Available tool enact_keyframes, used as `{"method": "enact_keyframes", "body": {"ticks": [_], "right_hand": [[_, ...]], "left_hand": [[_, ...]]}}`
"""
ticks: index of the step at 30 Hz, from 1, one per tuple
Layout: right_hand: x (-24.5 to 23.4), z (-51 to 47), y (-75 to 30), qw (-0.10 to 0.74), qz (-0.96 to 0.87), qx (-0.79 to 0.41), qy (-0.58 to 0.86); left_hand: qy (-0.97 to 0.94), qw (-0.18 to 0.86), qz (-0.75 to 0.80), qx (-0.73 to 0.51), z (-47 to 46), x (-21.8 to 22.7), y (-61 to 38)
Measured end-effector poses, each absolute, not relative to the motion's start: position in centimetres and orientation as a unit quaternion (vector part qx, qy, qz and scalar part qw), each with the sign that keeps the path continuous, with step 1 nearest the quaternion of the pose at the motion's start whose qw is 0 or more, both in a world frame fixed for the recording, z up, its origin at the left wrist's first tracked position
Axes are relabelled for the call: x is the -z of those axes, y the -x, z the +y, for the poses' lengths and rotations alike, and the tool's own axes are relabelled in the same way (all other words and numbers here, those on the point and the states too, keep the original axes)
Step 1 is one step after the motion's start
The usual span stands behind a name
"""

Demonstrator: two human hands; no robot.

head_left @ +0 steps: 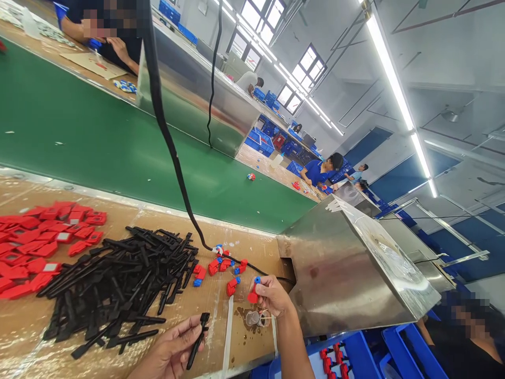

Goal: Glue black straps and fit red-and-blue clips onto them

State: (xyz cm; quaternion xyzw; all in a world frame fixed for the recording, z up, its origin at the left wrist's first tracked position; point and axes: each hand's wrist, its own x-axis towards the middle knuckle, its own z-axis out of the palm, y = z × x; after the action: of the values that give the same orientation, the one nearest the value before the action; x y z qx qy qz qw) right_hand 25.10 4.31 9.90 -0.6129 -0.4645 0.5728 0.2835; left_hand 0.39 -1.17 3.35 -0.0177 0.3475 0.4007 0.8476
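My left hand (179,345) is closed around a black plastic stick (198,341) with a wider, flat end pointing up. In my right hand (274,296), fingers and thumb pinch a small red plastic part (253,296) with a blue tip. The two pieces are apart. To the left spreads a big heap of similar black sticks (130,279). Several red-and-blue parts (232,286) lie on the cardboard-covered bench just beyond my hands. Below my right hand stands a small clear cup (252,318) beside another little container, with wet spots around them.
Red plastic pieces (35,242) are piled at far left. A black cable (173,152) hangs down across the bench. Beyond runs a green conveyor belt (98,163). A metal box (339,263) stands at right, blue bins (355,358) below it. Other people sit across the belt and at right.
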Motion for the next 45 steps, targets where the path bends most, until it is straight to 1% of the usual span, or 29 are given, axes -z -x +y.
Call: {"method": "enact_keyframes", "body": {"ticks": [5,13,16,21,28,39,45], "right_hand": [[-10.3,2.0,-23.5,0.353,-0.425,-0.64,0.534],[-11.8,-1.1,-21.0,0.358,-0.403,-0.678,0.499],[-12.7,-2.5,-19.1,0.37,-0.406,-0.673,0.495],[-13.5,-4.6,-15.9,0.404,-0.455,-0.627,0.487],[-11.9,-6.5,-14.7,0.445,-0.407,-0.649,0.464],[-11.9,-6.9,-14.6,0.455,-0.403,-0.65,0.456],[-11.7,-6.5,-14.7,0.453,-0.393,-0.652,0.463]], "left_hand": [[0.011,0.855,0.329,-0.402,-1.3,-5.0,-0.1],[-0.018,0.85,0.322,-0.416,-1.9,-8.4,0.9],[-0.036,0.839,0.331,-0.431,-2.6,-8.4,1.0],[-0.047,0.812,0.352,-0.463,-4.0,-7.9,1.3],[-0.084,0.798,0.367,-0.471,-5.5,-8.0,1.7],[-0.118,0.779,0.383,-0.482,-5.2,-9.7,1.7],[-0.117,0.783,0.39,-0.47,-4.9,-9.5,1.7]]}}
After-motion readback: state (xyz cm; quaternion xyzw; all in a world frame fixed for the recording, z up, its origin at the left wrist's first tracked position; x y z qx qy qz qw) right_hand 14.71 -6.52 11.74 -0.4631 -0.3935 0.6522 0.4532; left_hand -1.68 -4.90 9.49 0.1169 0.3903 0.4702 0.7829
